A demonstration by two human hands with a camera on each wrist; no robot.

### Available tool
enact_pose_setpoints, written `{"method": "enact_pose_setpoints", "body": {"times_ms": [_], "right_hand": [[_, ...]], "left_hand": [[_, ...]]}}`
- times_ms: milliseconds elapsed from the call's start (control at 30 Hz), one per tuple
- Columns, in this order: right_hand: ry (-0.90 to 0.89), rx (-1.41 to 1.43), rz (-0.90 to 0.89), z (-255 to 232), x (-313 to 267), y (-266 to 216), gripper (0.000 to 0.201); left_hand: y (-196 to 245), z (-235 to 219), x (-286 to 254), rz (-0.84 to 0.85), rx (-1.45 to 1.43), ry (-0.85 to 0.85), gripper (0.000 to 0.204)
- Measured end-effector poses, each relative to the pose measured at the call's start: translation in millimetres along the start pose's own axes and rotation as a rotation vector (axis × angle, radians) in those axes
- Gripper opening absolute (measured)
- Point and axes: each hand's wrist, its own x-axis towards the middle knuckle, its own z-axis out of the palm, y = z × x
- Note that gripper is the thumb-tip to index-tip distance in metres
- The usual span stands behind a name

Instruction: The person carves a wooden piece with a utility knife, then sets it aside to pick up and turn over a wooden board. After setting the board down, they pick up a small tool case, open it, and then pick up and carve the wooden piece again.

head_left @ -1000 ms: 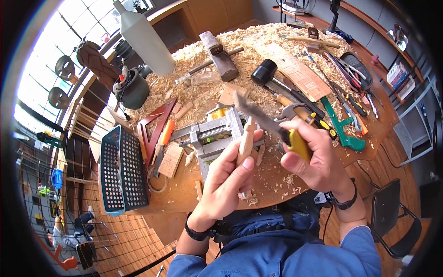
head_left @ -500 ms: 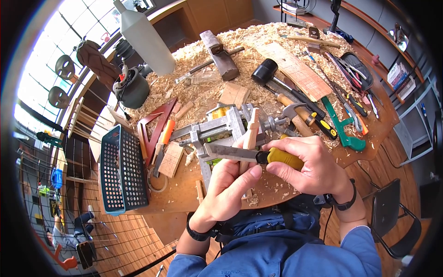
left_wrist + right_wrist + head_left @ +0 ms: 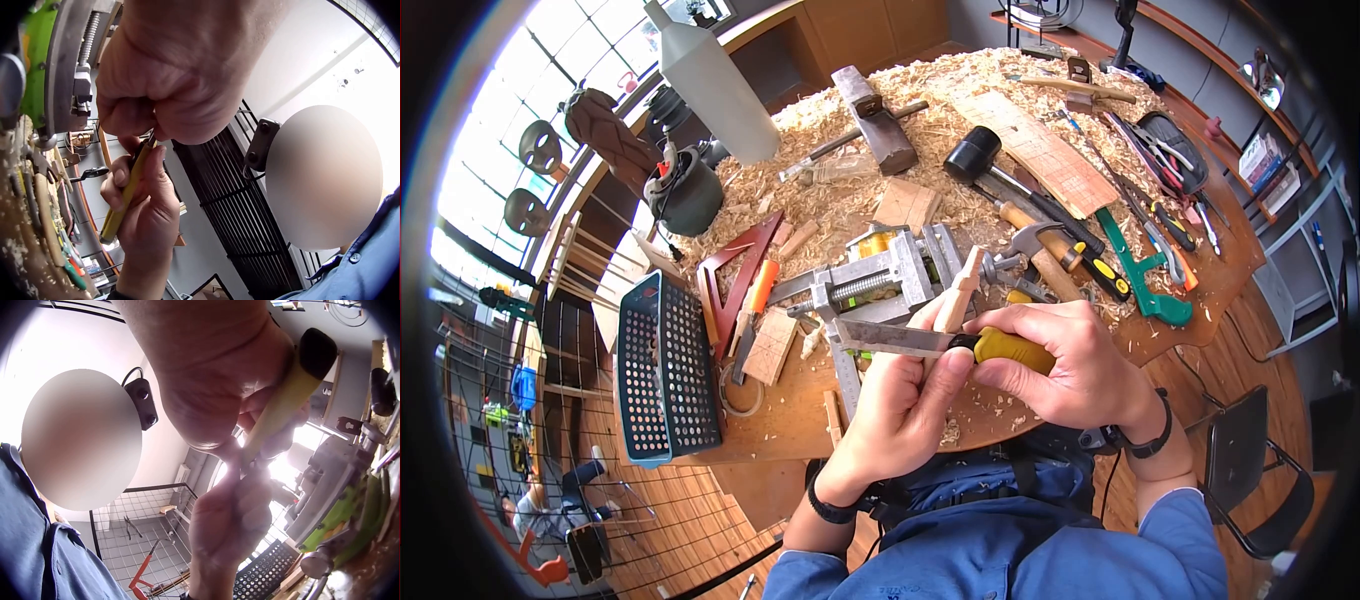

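Note:
The left hand (image 3: 900,405) grips a pale carved wooden stick (image 3: 960,290), whose narrow notched tip points up and away. In the right hand (image 3: 1065,365) is a knife by its yellow handle (image 3: 1012,350); its flat grey blade (image 3: 890,338) lies across the stick, pointing left. The left thumb tip is at the base of the blade. From the left wrist view, the right fingers curl round the yellow handle (image 3: 128,194), close against the left hand (image 3: 181,81). The right wrist view shows the handle's black end (image 3: 317,353); the blade is hidden there.
A metal vise (image 3: 880,285) stands just beyond the hands. The teal basket (image 3: 668,370) is at the left edge, with a black mallet (image 3: 972,156), hammer, green-handled saw (image 3: 1145,285) and other tools to the right. Shavings cover the far tabletop.
The knife has come down from its raised position beside the stick and now lies across it. Since the middle frame, the stick has tilted right and the blade has shifted slightly left.

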Motion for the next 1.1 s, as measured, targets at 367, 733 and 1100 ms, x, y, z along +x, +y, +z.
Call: {"method": "enact_pose_setpoints", "body": {"times_ms": [367, 733, 1100], "right_hand": [[0.034, 0.006, 0.004, 5.5, -1.9, 1.0, 0.040], [0.079, -0.075, -0.018, 11.5, -2.9, 0.8, 0.040], [0.188, -0.071, -0.062, 19.3, -2.9, -3.0, 0.037]], "left_hand": [[-8.5, 4.5, 0.6, 0.147, 0.148, 0.113, 0.034], [-20.3, 9.2, 3.6, 0.281, 0.179, 0.201, 0.030], [-15.5, 11.1, 2.7, 0.278, 0.244, 0.262, 0.027]]}}
